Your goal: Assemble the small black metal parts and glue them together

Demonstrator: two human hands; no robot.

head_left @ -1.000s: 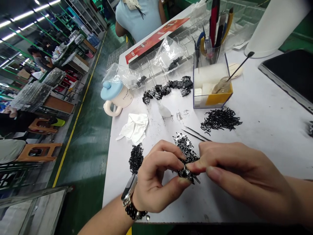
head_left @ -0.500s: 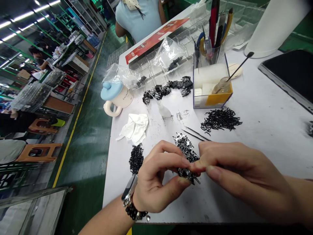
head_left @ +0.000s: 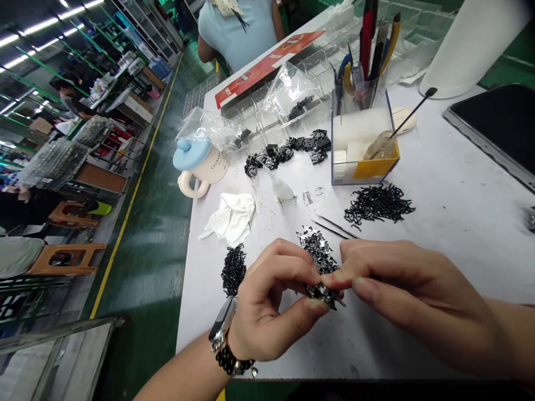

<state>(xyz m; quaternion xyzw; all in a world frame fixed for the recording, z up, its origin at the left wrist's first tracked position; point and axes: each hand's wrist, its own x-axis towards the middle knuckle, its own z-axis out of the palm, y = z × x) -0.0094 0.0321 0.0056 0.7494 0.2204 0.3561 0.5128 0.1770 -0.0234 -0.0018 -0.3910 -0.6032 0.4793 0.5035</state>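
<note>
A small black-and-silver metal part (head_left: 324, 294) is pinched between the thumb and fingers of my left hand (head_left: 278, 303). My right hand (head_left: 401, 298) is closed, its index fingertip pressed against the top of that part and its thumb tucked just behind. A thin end of the part sticks out to the lower right; the fingers cover much of the rest. Right behind the hands lies a pile of small silver and black metal pieces (head_left: 318, 248). Tweezers (head_left: 334, 227) rest on the white table (head_left: 276, 356) beyond my right hand.
Piles of little black curved pieces lie left (head_left: 234, 270) and right (head_left: 378, 205). Farther back are a white cloth (head_left: 232, 216), a lidded mug (head_left: 209, 167), black assembled parts (head_left: 270, 157), a small white bottle (head_left: 282, 189), a clear tool box (head_left: 363, 150) and a tablet (head_left: 497, 131).
Both hands stay nearly in place, with the part tilted slightly and raised a little. The right index finger has shifted slightly left on it.
</note>
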